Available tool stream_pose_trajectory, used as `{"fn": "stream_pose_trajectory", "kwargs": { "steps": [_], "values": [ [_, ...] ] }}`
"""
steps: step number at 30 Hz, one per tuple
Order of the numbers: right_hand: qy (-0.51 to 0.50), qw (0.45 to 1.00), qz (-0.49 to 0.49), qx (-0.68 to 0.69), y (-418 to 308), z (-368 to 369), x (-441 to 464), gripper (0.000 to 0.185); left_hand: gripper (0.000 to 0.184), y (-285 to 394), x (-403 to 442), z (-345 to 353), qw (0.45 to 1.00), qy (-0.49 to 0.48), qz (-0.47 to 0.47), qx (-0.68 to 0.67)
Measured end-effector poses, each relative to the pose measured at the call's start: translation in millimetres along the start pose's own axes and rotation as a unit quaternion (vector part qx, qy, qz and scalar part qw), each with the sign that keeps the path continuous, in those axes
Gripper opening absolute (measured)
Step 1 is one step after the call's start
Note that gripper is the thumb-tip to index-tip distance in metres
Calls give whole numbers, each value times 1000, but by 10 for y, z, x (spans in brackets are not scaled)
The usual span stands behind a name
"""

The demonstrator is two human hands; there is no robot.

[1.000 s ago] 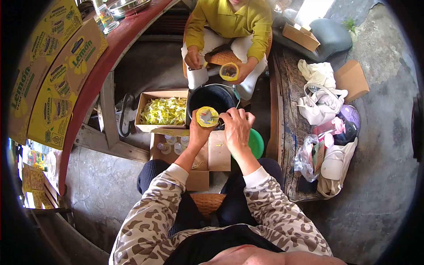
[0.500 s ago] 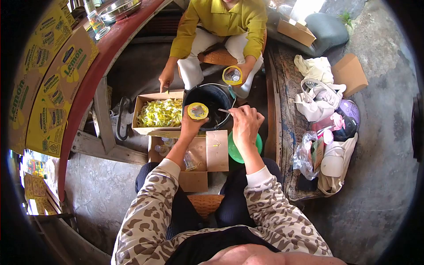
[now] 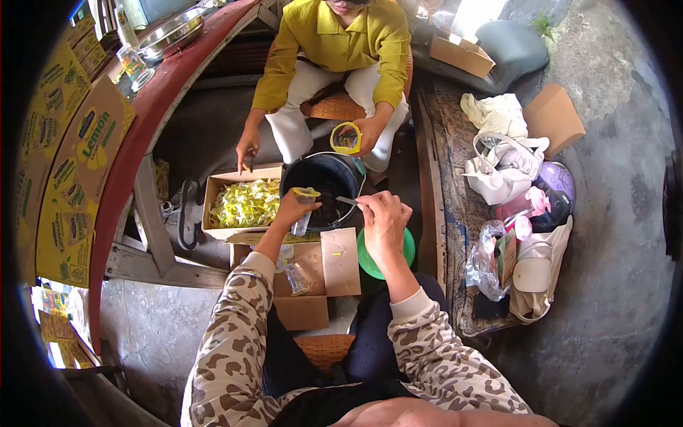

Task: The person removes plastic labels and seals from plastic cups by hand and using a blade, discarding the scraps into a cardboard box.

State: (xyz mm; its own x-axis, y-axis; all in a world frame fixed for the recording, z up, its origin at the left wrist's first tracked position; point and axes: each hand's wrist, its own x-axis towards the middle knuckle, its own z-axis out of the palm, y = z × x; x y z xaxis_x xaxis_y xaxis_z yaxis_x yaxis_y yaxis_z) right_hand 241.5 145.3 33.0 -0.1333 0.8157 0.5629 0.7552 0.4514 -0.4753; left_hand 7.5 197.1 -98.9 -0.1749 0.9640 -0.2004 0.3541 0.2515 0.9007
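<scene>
My left hand (image 3: pixel 290 213) is wrapped around a clear plastic cup (image 3: pixel 302 226) with a yellow rim, its mouth tipped away from me. Pinched in my right hand (image 3: pixel 385 219) is a small flat metal blade (image 3: pixel 347 201), pointing left toward the cup but apart from it. Both hands are over the near side of a black bucket (image 3: pixel 290 173) with dark contents. Just left of the bucket, a cardboard box (image 3: pixel 207 206) holds many yellow strips (image 3: pixel 246 203). Below my hands lies an open box (image 3: pixel 302 313) with clear cups (image 3: pixel 299 277) inside.
Opposite sits a person in a yellow shirt (image 3: pixel 341 50), one hand holding a yellow-rimmed cup (image 3: pixel 346 139), the other over the strips. A green bowl (image 3: pixel 406 257) is under my right wrist. Bags (image 3: pixel 491 171) lie on the right bench; printed cartons (image 3: pixel 85 178) stand left.
My left hand has turned the cup from mouth toward me to tipped away. My right hand still pinches the blade. The other person's cup has tilted, and the whole view has shifted slightly.
</scene>
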Motion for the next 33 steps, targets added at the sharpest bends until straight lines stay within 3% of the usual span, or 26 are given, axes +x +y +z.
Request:
{"fn": "stream_pose_trajectory", "kwargs": {
  "steps": [2, 4, 6, 8, 10, 15, 22, 26, 28, 33],
  "values": [
    [-5, 1000, 6, 8, 34, 36, -3, 11, 62, -57, 59, 6, 1000, 9, -4, 25],
    [-23, 999, 21, 23, 79, 79, -14, 11, 58, -100, 126, 19, 996, -25, -77, -29],
    [-33, 999, 28, 24, 95, 99, -15, 10, 57, -114, 115, 20, 997, -31, -52, -37],
    [-41, 998, 35, 28, 98, 117, 0, 10, 63, -44, 104, -12, 987, -62, -143, -39],
    [-54, 997, 42, 21, 106, 122, 10, 8, 64, -134, 166, 11, 984, -65, -162, -29],
    [-72, 992, 79, 73, 173, 173, -26, 6, 58, -195, 224, 47, 930, -116, -279, -211],
    [-88, 977, 131, 142, 228, 169, -15, 7, 50, -303, 292, 105, 888, -150, -281, -332],
    [-90, 972, 152, 156, 217, 182, -15, 8, 35, -244, 229, 58, 853, -197, -280, -393],
    [-42, 986, 97, 133, 217, 198, -8, 9, 38, -210, 211, 92, 853, -205, -269, -398],
    [-44, 983, 111, 138, 206, 194, -3, 10, 47, -263, 254, 105, 871, -195, -254, -372]
  ]
}}
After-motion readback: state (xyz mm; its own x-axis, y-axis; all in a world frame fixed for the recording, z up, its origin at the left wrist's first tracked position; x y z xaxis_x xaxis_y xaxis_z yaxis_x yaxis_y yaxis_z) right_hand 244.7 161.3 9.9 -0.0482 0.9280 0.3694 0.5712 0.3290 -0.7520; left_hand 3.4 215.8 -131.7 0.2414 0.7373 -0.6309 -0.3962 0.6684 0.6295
